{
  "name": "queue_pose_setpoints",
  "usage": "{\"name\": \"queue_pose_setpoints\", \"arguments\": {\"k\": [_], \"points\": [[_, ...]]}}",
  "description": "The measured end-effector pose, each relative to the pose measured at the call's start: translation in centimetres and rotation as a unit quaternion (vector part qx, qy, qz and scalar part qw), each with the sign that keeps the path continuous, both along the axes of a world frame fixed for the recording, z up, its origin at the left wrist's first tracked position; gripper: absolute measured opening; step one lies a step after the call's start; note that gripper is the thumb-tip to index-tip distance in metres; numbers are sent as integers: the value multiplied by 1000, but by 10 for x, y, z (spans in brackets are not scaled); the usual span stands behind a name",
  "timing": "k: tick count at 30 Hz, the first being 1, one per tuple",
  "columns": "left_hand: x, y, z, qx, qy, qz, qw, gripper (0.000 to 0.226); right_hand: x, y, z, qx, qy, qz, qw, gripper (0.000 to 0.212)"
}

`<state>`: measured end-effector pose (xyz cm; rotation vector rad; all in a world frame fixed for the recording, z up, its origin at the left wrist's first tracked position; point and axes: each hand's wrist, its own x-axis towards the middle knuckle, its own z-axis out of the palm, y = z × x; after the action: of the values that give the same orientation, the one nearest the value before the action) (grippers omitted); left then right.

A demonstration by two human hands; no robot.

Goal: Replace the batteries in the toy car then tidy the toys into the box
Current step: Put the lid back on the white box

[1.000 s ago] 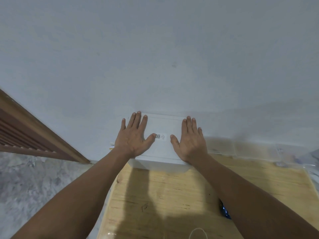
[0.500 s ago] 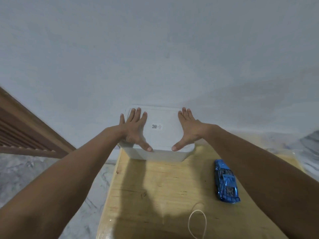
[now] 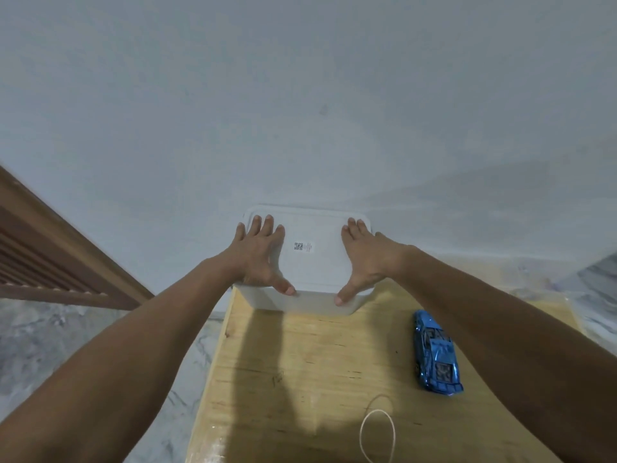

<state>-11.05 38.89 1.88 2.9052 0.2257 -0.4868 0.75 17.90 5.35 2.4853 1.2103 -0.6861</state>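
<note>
Hands lie flat on the box point(image 3: 309, 262) lid — left hand point(image 3: 258, 255) at the lid's 9 o'clock edge, right hand point(image 3: 365, 259) at 3 o'clock, fingers point(image 3: 267, 225) straight and spread, thumbs reaching over the near rim. Box sits at the table's point(image 3: 300, 362) 12 o'clock end, against the wall. Car point(image 3: 435, 354) lies toward 4 o'clock of the box, well apart — a loop of cord point(image 3: 377, 436) near the table's 6 o'clock edge.

Surface: pale wooden table point(image 3: 300, 362), standing on grey marbled floor point(image 3: 50, 355).
Far edge: white lidded box point(image 3: 310, 262).
Right: blue toy car point(image 3: 435, 354).
Near edge: rubber band point(image 3: 377, 436).
</note>
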Motion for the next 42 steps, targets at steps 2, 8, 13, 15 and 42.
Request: {"name": "queue_pose_setpoints", "arguments": {"k": [2,8,13,15,42], "points": [[2,-2,-1,24,-14,-13,1000,125,-4,-2,1,-8,-4,11,1000,155],[1,-1,4,-21,-4,8,1000,128,-9,-3,-5,26,1,-24,999,147],[-2,-9,16,17,5,11,1000,106,-15,-15,-8,103,8,-25,994,136],[-3,-18,21,43,8,9,999,92,-18,-25,-12,143,-4,-9,990,126],[-30,-269,-102,19,49,-27,998,91,-31,-238,-89,204,156,-282,925,75]]}}
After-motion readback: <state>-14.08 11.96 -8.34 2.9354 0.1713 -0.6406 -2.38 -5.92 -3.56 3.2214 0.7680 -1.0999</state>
